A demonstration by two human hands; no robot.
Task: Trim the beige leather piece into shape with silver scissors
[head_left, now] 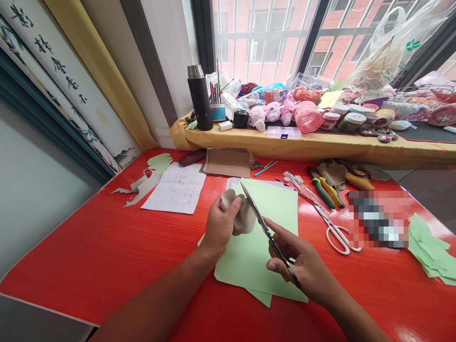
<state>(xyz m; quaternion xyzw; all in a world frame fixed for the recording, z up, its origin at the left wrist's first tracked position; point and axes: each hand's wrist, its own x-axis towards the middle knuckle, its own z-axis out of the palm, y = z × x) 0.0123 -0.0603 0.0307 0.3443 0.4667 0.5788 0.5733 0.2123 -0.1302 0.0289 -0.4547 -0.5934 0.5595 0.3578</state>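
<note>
My left hand [220,227] pinches a curved piece of beige felt or fabric [242,213] between thumb and fingers. My right hand [301,261] is shut on the handles of a pair of long dark scissors [268,230]. Their blades point up and to the left, running along the right edge of the beige piece. I cannot tell whether they are cutting it. Below both hands lie overlapping sheets of pale green paper [260,251], with a lilac sheet [256,183] showing behind them.
The red table [107,247] holds a pattern sheet [176,187], cardboard [228,162], beige cut-outs [142,185], green-handled pliers [322,192], white-handled scissors [338,238] and green cut pieces [429,251]. A pixelated patch [377,218] hides part of it. Behind stands a crowded yellow-covered windowsill [285,145].
</note>
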